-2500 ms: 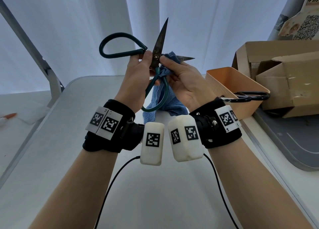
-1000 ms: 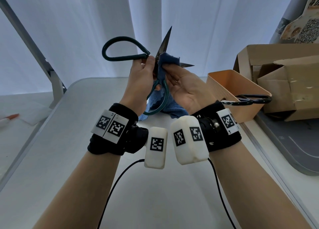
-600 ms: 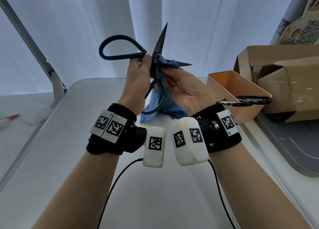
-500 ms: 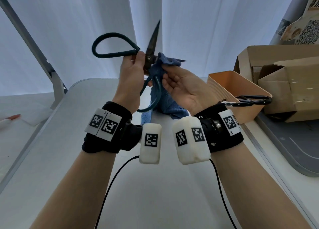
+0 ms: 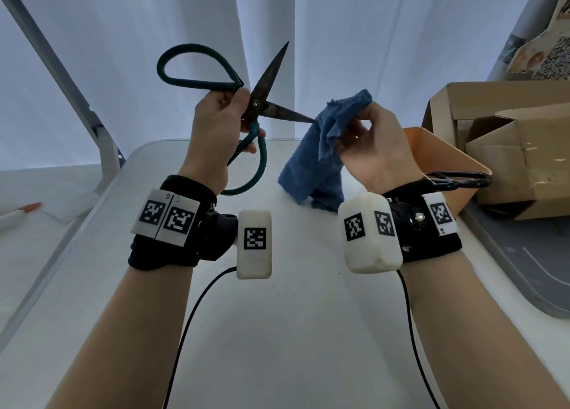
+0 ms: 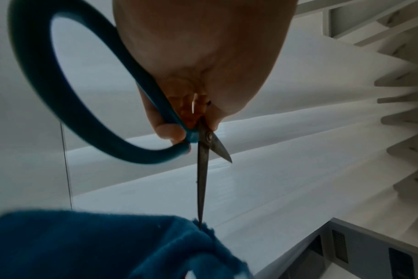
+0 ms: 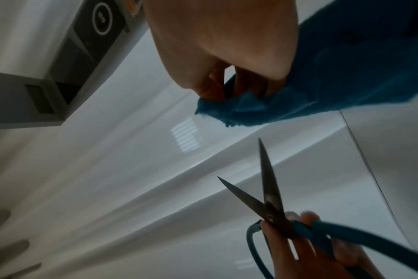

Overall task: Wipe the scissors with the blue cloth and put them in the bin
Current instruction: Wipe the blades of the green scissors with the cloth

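The blue cloth (image 5: 324,149) is now coming off the blades, bunched in the right hand (image 5: 374,149) fingers; the left hand (image 5: 216,131) is gripping the spread scissors (image 5: 256,106) near the pivot, probably ready for the bin (image 5: 444,158).

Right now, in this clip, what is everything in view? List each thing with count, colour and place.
Teal-handled scissors: one, dark blades open, held up left of centre.
Blue terry cloth: one, hanging from the right hand, at one blade's tip.
Orange plastic bin: one, at the table's right edge.
Black-handled scissors: one, handle over the bin's rim.
Brown cardboard boxes: brown, right of the bin; number unclear.
White table: one, under the arms.
Grey tray: one, far right.
White curtain: behind the table.
Left hand: grips the teal-handled scissors near the pivot.
Right hand: pinches the cloth.
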Action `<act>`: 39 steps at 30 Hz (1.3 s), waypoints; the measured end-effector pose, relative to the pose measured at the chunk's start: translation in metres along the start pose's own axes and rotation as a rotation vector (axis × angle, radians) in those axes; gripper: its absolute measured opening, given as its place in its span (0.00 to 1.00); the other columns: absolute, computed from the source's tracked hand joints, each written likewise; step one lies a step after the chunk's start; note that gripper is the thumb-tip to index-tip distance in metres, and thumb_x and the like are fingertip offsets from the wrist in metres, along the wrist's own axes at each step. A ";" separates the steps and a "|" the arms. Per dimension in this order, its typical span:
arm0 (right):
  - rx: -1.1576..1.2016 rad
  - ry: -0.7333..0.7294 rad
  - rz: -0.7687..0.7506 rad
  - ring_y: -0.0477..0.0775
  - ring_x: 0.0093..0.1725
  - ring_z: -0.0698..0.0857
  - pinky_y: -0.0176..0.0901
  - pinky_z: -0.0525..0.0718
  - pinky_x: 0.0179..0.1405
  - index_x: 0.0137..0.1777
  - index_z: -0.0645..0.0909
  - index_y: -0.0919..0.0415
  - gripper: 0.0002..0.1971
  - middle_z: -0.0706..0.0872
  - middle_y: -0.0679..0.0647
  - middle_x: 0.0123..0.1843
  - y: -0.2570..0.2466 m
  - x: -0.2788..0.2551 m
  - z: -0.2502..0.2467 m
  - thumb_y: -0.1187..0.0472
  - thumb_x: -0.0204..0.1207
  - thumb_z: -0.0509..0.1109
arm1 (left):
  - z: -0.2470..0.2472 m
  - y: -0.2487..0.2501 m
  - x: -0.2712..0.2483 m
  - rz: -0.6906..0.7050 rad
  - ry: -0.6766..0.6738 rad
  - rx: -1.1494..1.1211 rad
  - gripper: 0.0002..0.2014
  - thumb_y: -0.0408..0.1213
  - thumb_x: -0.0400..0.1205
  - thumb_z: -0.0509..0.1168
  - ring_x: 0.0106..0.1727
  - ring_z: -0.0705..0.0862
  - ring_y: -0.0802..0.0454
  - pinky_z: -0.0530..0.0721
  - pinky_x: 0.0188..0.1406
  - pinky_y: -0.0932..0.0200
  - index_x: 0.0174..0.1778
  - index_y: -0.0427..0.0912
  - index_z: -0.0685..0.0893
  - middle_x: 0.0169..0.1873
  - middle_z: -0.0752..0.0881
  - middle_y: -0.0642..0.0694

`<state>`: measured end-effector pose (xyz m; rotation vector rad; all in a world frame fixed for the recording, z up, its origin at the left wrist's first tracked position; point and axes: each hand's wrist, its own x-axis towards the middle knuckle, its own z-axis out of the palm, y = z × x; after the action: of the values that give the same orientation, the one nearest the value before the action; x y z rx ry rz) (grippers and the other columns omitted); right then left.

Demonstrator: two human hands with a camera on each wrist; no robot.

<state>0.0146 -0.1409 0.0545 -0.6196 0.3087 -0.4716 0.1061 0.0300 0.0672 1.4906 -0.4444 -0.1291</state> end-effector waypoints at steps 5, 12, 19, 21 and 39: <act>-0.179 -0.150 0.131 0.47 0.36 0.77 0.37 0.79 0.40 0.30 0.77 0.60 0.08 0.73 0.52 0.33 -0.007 -0.007 -0.002 0.63 0.70 0.67 | -0.005 0.001 0.001 -0.008 -0.087 0.130 0.09 0.43 0.89 0.61 0.36 0.89 0.51 0.83 0.26 0.61 0.56 0.40 0.81 0.51 0.91 0.42; -0.669 -0.277 0.085 0.53 0.46 0.85 0.39 0.83 0.52 0.53 0.83 0.69 0.07 0.84 0.62 0.45 0.006 -0.006 0.000 0.64 0.80 0.70 | -0.001 0.003 -0.002 -0.016 -0.149 0.207 0.08 0.43 0.89 0.62 0.34 0.89 0.50 0.84 0.25 0.60 0.53 0.42 0.80 0.44 0.93 0.44; -0.871 -0.297 -0.019 0.52 0.41 0.88 0.41 0.88 0.42 0.59 0.84 0.68 0.12 0.90 0.59 0.45 0.016 -0.009 0.003 0.62 0.79 0.75 | 0.006 0.001 -0.005 0.002 -0.213 0.227 0.08 0.44 0.90 0.59 0.31 0.85 0.55 0.83 0.25 0.61 0.51 0.43 0.77 0.42 0.88 0.45; -0.889 -0.289 -0.018 0.47 0.34 0.87 0.35 0.86 0.32 0.55 0.85 0.68 0.10 0.89 0.55 0.39 0.020 -0.010 0.005 0.62 0.80 0.73 | 0.010 0.000 -0.007 0.019 -0.238 0.214 0.09 0.43 0.90 0.58 0.31 0.84 0.56 0.83 0.27 0.59 0.50 0.42 0.77 0.41 0.87 0.41; -0.932 -0.253 -0.141 0.56 0.44 0.89 0.48 0.89 0.53 0.45 0.85 0.67 0.06 0.88 0.57 0.39 0.035 -0.006 0.008 0.64 0.78 0.74 | 0.016 -0.005 -0.007 0.043 -0.208 0.227 0.08 0.41 0.90 0.59 0.33 0.82 0.52 0.83 0.27 0.57 0.49 0.41 0.77 0.41 0.85 0.34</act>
<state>0.0240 -0.1088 0.0401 -1.6029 0.2332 -0.3611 0.0954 0.0172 0.0610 1.6962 -0.6763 -0.2066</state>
